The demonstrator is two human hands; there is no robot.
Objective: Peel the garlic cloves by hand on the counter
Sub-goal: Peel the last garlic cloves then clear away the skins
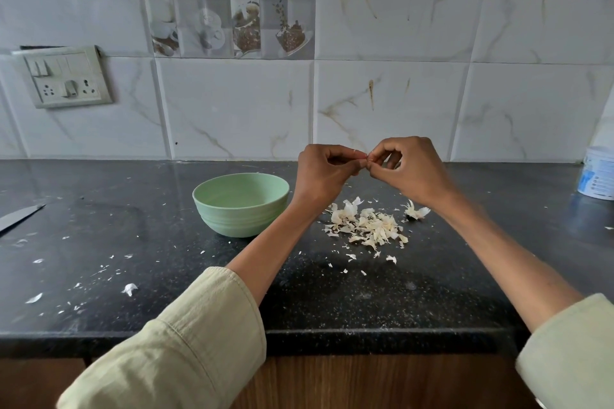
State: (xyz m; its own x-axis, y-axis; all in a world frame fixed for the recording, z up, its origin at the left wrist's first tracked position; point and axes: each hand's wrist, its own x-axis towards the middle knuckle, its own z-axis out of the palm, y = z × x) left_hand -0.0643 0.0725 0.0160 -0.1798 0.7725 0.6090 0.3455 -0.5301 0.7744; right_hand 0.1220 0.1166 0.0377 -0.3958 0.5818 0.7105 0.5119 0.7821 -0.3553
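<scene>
Left hand: the left hand is raised above the counter, back toward the camera, fingers curled in, thumb and forefinger tips pinched at the point where the two hands meet
Right hand: the right hand is at the same height, knuckles up, fingers curled, its thumb and forefinger pinching at that same meeting point (the fingertips of both hands touch there)
Forearms: both reach forward from pale green sleeves and converge, the left from lower left, the right from lower right
Clove: the clove is held in the air between the two pinches, behind the peel pile and right of the bowl; only a small reddish sliver shows
Clove axis: too little of it is visible to tell which way it points or how its long axis runs
Peels: a loose pile of peels lies on the counter below the hands, with a separate tuft just right of it under the right wrist, and small flecks scattered across the left of the counter
Bowl: a green bowl stands upright on the counter, just left of the left wrist (its visible inside looks bare)
Knife: a dark blade tip lies flat at the far left edge
Tub: a white tub stands at the far right by the tiled wall
</scene>
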